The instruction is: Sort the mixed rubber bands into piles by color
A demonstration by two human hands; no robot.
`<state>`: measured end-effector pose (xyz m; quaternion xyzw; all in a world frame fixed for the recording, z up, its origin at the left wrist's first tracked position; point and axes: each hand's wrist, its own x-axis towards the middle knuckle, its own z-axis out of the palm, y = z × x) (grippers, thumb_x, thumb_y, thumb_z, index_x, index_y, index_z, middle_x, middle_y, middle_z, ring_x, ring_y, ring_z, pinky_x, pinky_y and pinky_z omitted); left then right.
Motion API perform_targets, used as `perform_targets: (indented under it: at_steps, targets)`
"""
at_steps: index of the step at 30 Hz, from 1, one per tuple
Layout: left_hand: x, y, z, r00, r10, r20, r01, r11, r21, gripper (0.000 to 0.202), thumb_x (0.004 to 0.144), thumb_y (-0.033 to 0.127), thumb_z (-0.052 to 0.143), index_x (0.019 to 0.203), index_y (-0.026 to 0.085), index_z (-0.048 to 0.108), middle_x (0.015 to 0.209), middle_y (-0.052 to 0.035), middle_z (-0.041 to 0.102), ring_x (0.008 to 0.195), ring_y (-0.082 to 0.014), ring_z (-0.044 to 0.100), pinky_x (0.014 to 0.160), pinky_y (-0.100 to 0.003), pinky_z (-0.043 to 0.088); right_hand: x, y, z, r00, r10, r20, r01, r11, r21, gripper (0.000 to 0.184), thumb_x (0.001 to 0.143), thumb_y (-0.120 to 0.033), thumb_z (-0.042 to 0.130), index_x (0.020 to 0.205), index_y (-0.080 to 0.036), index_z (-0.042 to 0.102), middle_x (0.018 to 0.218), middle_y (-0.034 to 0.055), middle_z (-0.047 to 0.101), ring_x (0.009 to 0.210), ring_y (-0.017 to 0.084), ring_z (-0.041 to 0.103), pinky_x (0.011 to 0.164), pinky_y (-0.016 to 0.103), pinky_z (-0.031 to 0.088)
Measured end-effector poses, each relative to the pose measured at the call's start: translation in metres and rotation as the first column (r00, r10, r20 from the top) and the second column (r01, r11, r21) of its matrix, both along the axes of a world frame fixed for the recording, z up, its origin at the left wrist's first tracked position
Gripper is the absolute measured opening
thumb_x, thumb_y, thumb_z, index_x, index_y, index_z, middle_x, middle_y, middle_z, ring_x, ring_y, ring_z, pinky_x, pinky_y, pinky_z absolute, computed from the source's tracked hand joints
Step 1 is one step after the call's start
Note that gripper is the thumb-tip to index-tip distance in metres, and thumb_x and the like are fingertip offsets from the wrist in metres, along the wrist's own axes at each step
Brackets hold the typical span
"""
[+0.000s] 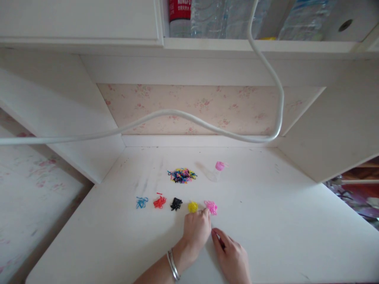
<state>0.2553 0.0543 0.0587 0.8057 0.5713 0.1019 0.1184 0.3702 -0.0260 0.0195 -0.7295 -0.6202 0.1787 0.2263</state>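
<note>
"Who is nearest the lens?"

"The right hand point(232, 254), low over a white tabletop point(296, 236), its thumb and forefinger drawn close at the tips."

"And the other?"

"Just ahead, the left hand point(197, 228), a silver bracelet point(173, 265) at its wrist, fingers curled under at the near edge of the pink bands point(211, 207)."

"Is anything held?"

"The fingertips are too small and partly hidden; I cannot tell whether either hand grips a band."

"What makes up the row?"

"From right to left, the pink bands, then yellow bands point(193, 206) just past the left knuckles, black bands point(176, 204), red bands point(160, 202) and blue bands point(141, 202), each in a small pile. A lone red strand point(159, 193) lies just beyond the red."

"How would they handle?"

"By their look, light, soft and stretchy, likelier to tangle than to break. A loose loop at a pile's rim should offer the best hold, pinched between thumb and fingertip."

"Farther back?"

"A mixed heap point(182, 176) in many colors, with a clear container point(217, 173), pink at its top, to its right. Beyond is a floral wall panel point(189, 98); above, a shelf point(237, 43) holds plastic bottles point(209, 17)."
</note>
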Motion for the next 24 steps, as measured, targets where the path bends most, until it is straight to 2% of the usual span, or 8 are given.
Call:
perform_targets:
  at_steps: [5, 8, 11, 13, 16, 19, 21, 24]
  targets:
    - [-0.01, -0.006, 0.001, 0.999, -0.029, 0.027, 0.029, 0.999, 0.023, 0.023, 0.09, 0.022, 0.042, 0.089, 0.025, 0.064, 0.073, -0.0004, 0.07, 0.067, -0.0155, 0.067, 0.056, -0.022, 0.044, 0.0, 0.001, 0.0, 1.0, -0.011, -0.002, 0.011, 1.0, -0.009, 0.037, 0.093, -0.046, 0.033, 0.098, -0.031, 0.067, 0.085, -0.0019, 0.073, 0.07, 0.014, 0.069, 0.06, 0.019, 0.045]
    - [-0.035, -0.014, 0.008, 0.994, -0.05, 0.1, 0.045, 0.998, 0.049, 0.024, 0.091, 0.024, 0.04, 0.091, 0.027, 0.064, 0.074, 0.0006, 0.071, 0.067, -0.0138, 0.067, 0.057, -0.021, 0.044, 0.0, 0.001, 0.0, 1.0, -0.007, 0.006, 0.007, 1.0, -0.02, 0.038, 0.093, -0.046, 0.033, 0.099, -0.031, 0.067, 0.085, -0.0017, 0.073, 0.071, 0.014, 0.069, 0.061, 0.019, 0.046]
    - [-0.074, -0.022, 0.009, 0.987, 0.011, 0.16, -0.022, 0.998, 0.066, 0.027, 0.093, 0.028, 0.038, 0.091, 0.026, 0.064, 0.077, 0.0005, 0.072, 0.065, -0.0125, 0.067, 0.058, -0.02, 0.045, 0.002, 0.001, -0.004, 1.0, -0.007, 0.028, 0.008, 1.0, -0.029, 0.037, 0.092, -0.047, 0.034, 0.099, -0.032, 0.067, 0.087, -0.002, 0.073, 0.073, 0.015, 0.069, 0.062, 0.019, 0.047]
    - [-0.104, -0.026, 0.003, 0.978, 0.089, 0.188, -0.106, 0.991, 0.082, 0.026, 0.093, 0.032, 0.039, 0.092, 0.027, 0.064, 0.078, 0.0012, 0.072, 0.064, -0.0124, 0.067, 0.058, -0.02, 0.047, 0.003, 0.0, -0.007, 0.999, -0.009, 0.043, 0.011, 0.999, -0.038, 0.037, 0.091, -0.048, 0.035, 0.1, -0.033, 0.068, 0.088, -0.0024, 0.073, 0.075, 0.015, 0.069, 0.062, 0.019, 0.048]
    - [-0.152, -0.034, -0.014, 0.959, 0.167, 0.231, -0.205, 0.967, 0.152, 0.026, 0.091, 0.036, 0.042, 0.095, 0.025, 0.065, 0.084, 0.0001, 0.073, 0.068, -0.0131, 0.069, 0.061, -0.019, 0.051, 0.003, -0.001, -0.009, 1.0, -0.011, 0.027, 0.012, 0.999, -0.045, 0.038, 0.09, -0.05, 0.035, 0.1, -0.033, 0.068, 0.09, -0.0014, 0.073, 0.076, 0.016, 0.069, 0.063, 0.019, 0.048]
    - [-0.192, -0.041, -0.032, 0.936, 0.239, 0.257, -0.298, 0.928, 0.223, 0.027, 0.09, 0.038, 0.044, 0.093, 0.023, 0.066, 0.085, -0.0014, 0.074, 0.069, -0.0141, 0.07, 0.059, -0.018, 0.053, -0.001, 0.004, -0.002, 0.999, 0.029, -0.027, -0.03, 0.999, -0.028, 0.04, 0.091, -0.049, 0.035, 0.098, -0.029, 0.068, 0.085, 0.0011, 0.073, 0.072, 0.014, 0.068, 0.063, 0.017, 0.047]
    - [-0.21, -0.046, -0.04, 0.923, 0.28, 0.264, -0.346, 0.903, 0.254, 0.029, 0.089, 0.04, 0.044, 0.092, 0.022, 0.066, 0.084, -0.0016, 0.074, 0.069, -0.0145, 0.07, 0.058, -0.018, 0.054, -0.006, 0.011, 0.009, 0.996, 0.084, -0.017, -0.084, 0.996, -0.021, 0.039, 0.092, -0.047, 0.034, 0.097, -0.028, 0.067, 0.077, 0.0011, 0.072, 0.065, 0.013, 0.066, 0.061, 0.018, 0.045]
    - [-0.223, -0.051, -0.046, 0.915, 0.286, 0.286, -0.365, 0.887, 0.281, 0.03, 0.089, 0.041, 0.044, 0.092, 0.022, 0.066, 0.086, -0.0016, 0.074, 0.071, -0.0144, 0.071, 0.061, -0.017, 0.055, -0.013, 0.025, 0.027, 0.984, 0.147, 0.098, -0.141, 0.988, -0.069, 0.035, 0.093, -0.041, 0.034, 0.091, -0.029, 0.067, 0.069, -0.0009, 0.069, 0.06, 0.013, 0.063, 0.057, 0.02, 0.04]
